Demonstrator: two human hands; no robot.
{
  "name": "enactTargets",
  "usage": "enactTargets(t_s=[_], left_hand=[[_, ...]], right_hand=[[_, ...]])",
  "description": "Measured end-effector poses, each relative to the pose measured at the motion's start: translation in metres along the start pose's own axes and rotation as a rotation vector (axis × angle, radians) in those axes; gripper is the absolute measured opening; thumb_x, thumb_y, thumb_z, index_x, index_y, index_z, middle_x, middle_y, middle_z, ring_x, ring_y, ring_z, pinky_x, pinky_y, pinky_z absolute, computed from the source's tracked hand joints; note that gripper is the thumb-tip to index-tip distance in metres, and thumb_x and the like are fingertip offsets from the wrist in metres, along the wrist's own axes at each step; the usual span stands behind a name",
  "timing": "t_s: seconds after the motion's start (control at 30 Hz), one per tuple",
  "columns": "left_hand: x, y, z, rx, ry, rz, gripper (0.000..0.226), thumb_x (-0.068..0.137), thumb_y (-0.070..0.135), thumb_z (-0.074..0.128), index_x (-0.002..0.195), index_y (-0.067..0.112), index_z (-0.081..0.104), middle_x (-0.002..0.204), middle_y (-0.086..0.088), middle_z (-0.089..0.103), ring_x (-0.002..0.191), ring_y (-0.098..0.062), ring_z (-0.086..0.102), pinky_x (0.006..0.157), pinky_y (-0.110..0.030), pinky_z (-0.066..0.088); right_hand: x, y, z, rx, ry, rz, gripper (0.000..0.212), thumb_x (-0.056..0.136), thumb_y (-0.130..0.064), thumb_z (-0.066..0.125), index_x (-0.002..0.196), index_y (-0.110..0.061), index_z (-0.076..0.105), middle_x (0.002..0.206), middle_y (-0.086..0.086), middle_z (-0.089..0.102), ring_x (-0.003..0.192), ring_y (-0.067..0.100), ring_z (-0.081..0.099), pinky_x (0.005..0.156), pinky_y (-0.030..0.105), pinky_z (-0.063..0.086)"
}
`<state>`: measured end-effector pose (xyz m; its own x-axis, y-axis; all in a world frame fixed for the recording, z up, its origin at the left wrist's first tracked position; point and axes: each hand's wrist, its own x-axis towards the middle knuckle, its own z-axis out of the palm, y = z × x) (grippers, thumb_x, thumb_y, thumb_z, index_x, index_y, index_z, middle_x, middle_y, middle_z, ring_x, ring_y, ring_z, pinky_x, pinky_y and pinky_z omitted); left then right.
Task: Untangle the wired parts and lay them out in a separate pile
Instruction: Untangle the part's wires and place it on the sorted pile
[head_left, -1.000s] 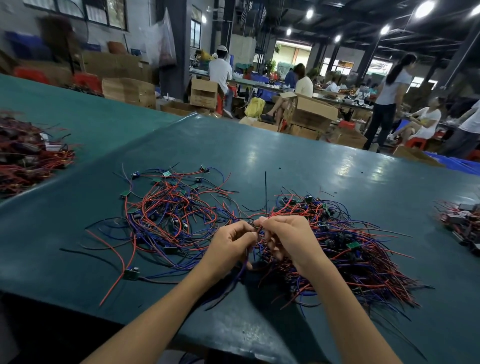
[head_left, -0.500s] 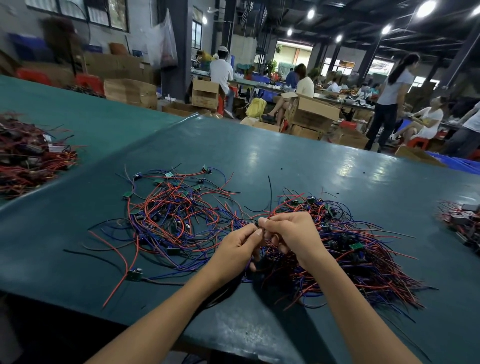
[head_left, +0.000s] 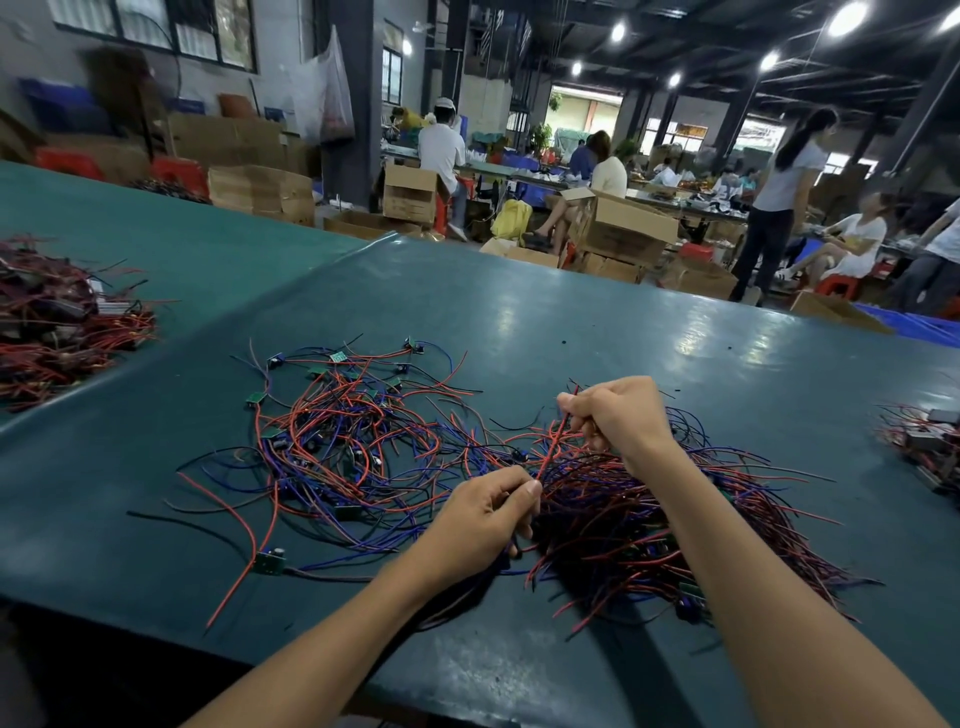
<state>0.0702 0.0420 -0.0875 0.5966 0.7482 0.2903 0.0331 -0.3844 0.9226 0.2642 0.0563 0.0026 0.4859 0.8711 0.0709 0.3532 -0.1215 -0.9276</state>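
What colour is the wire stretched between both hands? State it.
Red; the wire shows best in head view.

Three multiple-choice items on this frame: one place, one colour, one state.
1. The dense tangle lies where from the spread pile? A its right B its left C on the floor
2. The wire from left hand to right hand is: A red B yellow C white
3. The right hand: A lies flat B pinches the wire C is out of view
Key: A, it lies on the right hand's side; A, it shows red; B, its fingers curl round the wire's upper end.
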Motion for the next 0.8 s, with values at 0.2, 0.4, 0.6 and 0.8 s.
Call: enactTargets(t_s=[0.2, 0.4, 0.6, 0.8], left_hand=[[0.000, 0.000, -0.001, -0.054, 0.032, -0.017, 0.028, 0.106, 0.024, 0.050, 0.086, 0.010, 0.063, 0.073, -0.018, 0.065, 0.061, -0.018, 0.062, 0.057, -0.034, 0.057], [0.006, 0.000, -0.003, -0.341, 0.152, -0.098, 0.030, 0.107, 0.026, 0.049, 0.098, 0.007, 0.071, 0.073, -0.008, 0.063, 0.055, -0.012, 0.053, 0.054, -0.020, 0.044], [0.011, -0.003, -0.007, -0.624, 0.196, -0.178, 0.026, 0.096, 0.030, 0.061, 0.095, 0.006, 0.072, 0.067, -0.006, 0.055, 0.040, -0.007, 0.029, 0.038, -0.017, 0.026], [0.015, -0.006, -0.008, -0.699, 0.158, -0.273, 0.018, 0.100, 0.011, 0.055, 0.095, 0.006, 0.072, 0.076, -0.006, 0.064, 0.045, -0.007, 0.042, 0.038, -0.016, 0.027]], right_hand=[[0.002, 0.002, 0.010, 0.047, 0.126, -0.014, 0.036, 0.084, -0.017, 0.075, 0.053, -0.002, 0.069, 0.055, 0.016, 0.064, 0.046, 0.025, 0.052, 0.045, 0.029, 0.041], [-0.045, -0.003, 0.018, 0.195, 0.268, -0.061, 0.053, 0.097, -0.067, 0.041, 0.106, -0.019, 0.062, 0.061, 0.008, 0.068, 0.041, 0.017, 0.056, 0.038, 0.026, 0.044], [-0.105, 0.015, 0.048, 0.661, 0.257, -0.019, 0.056, 0.099, -0.070, 0.027, 0.126, -0.028, 0.051, 0.071, 0.011, 0.062, 0.053, 0.022, 0.062, 0.042, 0.031, 0.050], [-0.110, 0.011, 0.039, 1.121, 0.198, 0.127, 0.056, 0.103, -0.059, 0.037, 0.115, -0.009, 0.059, 0.065, 0.010, 0.066, 0.058, 0.027, 0.068, 0.049, 0.033, 0.056]])
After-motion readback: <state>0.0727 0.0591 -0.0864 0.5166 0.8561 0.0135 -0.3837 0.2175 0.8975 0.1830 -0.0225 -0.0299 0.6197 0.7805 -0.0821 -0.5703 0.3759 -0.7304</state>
